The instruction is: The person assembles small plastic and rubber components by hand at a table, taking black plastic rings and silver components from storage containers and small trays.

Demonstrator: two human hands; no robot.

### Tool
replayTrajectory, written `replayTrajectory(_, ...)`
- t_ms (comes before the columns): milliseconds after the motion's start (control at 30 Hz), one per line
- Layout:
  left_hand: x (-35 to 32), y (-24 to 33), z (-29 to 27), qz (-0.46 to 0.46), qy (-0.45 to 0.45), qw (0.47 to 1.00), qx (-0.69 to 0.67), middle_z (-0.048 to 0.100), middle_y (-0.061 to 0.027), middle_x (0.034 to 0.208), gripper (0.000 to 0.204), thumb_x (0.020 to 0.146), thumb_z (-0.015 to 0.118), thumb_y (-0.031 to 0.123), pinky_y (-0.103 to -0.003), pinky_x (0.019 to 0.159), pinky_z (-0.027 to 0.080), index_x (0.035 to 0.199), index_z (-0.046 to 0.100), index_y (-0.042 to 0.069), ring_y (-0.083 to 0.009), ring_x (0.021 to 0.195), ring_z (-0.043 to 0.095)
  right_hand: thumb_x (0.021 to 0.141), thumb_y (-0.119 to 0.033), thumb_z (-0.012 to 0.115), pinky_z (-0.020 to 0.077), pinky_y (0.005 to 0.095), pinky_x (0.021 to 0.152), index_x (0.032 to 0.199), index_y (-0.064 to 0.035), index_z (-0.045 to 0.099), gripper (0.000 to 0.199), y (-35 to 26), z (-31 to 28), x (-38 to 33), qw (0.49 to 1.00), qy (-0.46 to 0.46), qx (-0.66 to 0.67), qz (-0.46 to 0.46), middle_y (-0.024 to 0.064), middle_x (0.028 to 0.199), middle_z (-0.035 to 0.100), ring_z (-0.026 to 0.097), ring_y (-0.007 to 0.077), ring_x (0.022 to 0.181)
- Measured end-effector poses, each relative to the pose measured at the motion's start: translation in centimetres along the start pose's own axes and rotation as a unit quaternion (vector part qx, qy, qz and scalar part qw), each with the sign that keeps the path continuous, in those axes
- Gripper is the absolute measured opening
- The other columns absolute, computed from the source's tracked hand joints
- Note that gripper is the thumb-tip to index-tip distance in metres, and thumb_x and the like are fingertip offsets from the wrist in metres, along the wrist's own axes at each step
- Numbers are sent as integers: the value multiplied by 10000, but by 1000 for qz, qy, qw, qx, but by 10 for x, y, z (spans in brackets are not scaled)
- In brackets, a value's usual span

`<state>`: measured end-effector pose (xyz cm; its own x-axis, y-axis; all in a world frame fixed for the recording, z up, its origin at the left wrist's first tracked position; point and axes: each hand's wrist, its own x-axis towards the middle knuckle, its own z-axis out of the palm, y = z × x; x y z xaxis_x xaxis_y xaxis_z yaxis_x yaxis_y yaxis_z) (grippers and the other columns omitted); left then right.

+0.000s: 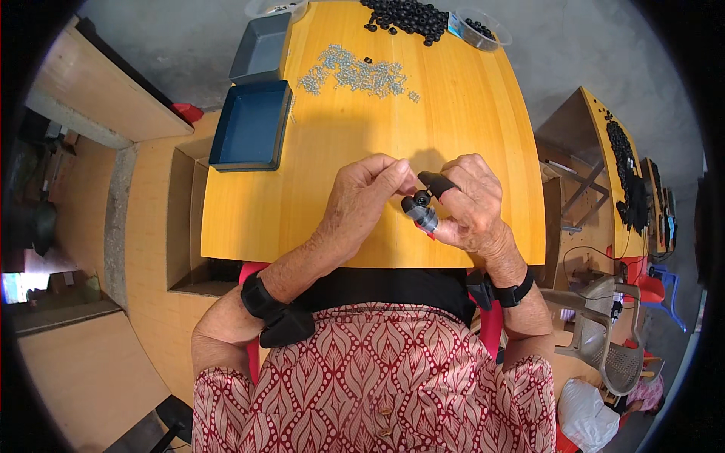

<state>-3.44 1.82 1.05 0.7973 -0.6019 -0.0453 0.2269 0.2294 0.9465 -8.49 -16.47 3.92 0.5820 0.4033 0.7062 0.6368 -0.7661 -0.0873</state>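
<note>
My right hand (474, 202) is closed around small round black parts (422, 198), which show between its thumb and index finger. A black finger cover (436, 183) sits on that index finger, and a grey wrapping (424, 219) is round the thumb. Just left of it, my left hand (364, 192) has thumb and index finger pinched together, close to the black parts. Whatever lies in that pinch is too small or hidden to make out. Both hands are over the near half of the yellow wooden table (476, 113).
Small silvery metal pieces (362, 74) are scattered beyond the hands. Many black round parts (408, 16) are heaped at the far edge, beside a clear plastic tub (483, 39). A dark blue tray (251, 125) and a grey tray (260, 49) stand along the left edge.
</note>
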Motion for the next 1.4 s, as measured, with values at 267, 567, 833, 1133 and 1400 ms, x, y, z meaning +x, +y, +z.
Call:
replayTrajectory(267, 3, 15, 25, 75, 53, 995, 43, 613, -86, 1088, 372, 1014, 457, 321, -300, 964, 412, 1157, 571, -3, -152, 1047, 564, 607, -184, 754, 435, 362, 554, 676, -21, 551, 269, -9, 11, 3, 1000, 10, 4, 3, 96, 688, 528, 532, 267, 609)
replayTrajectory(567, -3, 14, 30, -29, -54, 992, -106, 587, -91, 1098, 524, 1030, 338, 413, -294, 975, 414, 1188, 560, -34, -155, 1061, 551, 522, -130, 673, 460, 388, 550, 636, -44, 483, 238, -14, 28, -3, 997, 10, 74, -27, 110, 677, 491, 528, 278, 594)
replayTrajectory(833, -7, 22, 35, -66, -23, 987, -144, 590, -87, 1091, 524, 1026, 350, 422, -293, 961, 424, 1174, 572, -29, -157, 1054, 555, 507, -136, 666, 457, 386, 545, 640, -46, 476, 249, -14, 26, -2, 995, -5, 89, -33, 112, 676, 482, 529, 277, 591)
replayTrajectory(1133, -11, 35, 36, -29, 21, 987, -154, 597, -90, 1111, 471, 1017, 390, 416, -321, 956, 428, 1210, 552, 17, -177, 1075, 560, 655, -175, 762, 455, 365, 539, 739, -30, 570, 255, -23, 4, 14, 996, 59, 60, -11, 89, 679, 532, 548, 253, 584)
replayTrajectory(1400, -20, 22, 16, -56, -31, 993, -98, 633, -30, 1030, 302, 1002, 498, 326, -302, 907, 449, 1079, 618, 59, -118, 972, 584, 673, -196, 780, 431, 348, 523, 841, 6, 632, 302, -7, -17, 5, 997, 78, -13, 9, 90, 697, 549, 546, 246, 582)
